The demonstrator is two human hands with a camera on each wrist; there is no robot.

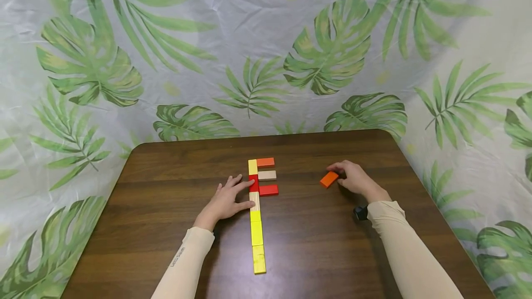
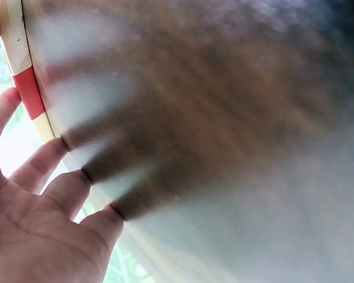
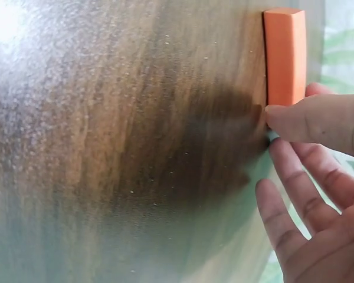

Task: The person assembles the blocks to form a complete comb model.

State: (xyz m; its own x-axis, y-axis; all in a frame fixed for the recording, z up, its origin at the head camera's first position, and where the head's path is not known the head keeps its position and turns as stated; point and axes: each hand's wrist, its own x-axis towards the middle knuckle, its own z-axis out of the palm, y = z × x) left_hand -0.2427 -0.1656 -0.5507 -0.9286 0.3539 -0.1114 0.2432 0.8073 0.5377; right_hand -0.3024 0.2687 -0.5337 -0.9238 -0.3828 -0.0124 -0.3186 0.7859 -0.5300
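Note:
My left hand [image 1: 224, 201] has its fingers spread beside a line of flat blocks. Its index fingertip touches the red block [image 1: 254, 187], and its thumb lies at the edge of a plain wood block [image 1: 255, 201]. In the left wrist view the other fingertips rest on the tabletop. Off to the right, my right hand [image 1: 353, 176] pinches the near end of an orange block [image 1: 329, 179] between thumb and index finger. The right wrist view shows the thumb [image 3: 289, 118] at the end of that orange block [image 3: 283, 56], the other fingers loosely bent beneath.
Yellow blocks [image 1: 257, 233] continue the line toward me, and a pale yellow one [image 1: 252, 167] tops it. Branching right from its upper part are an orange block [image 1: 266, 162], a plain wood block [image 1: 267, 175] and a red block [image 1: 268, 190]. A leaf-patterned curtain [image 1: 257, 50] hangs behind the brown table [image 1: 166, 170].

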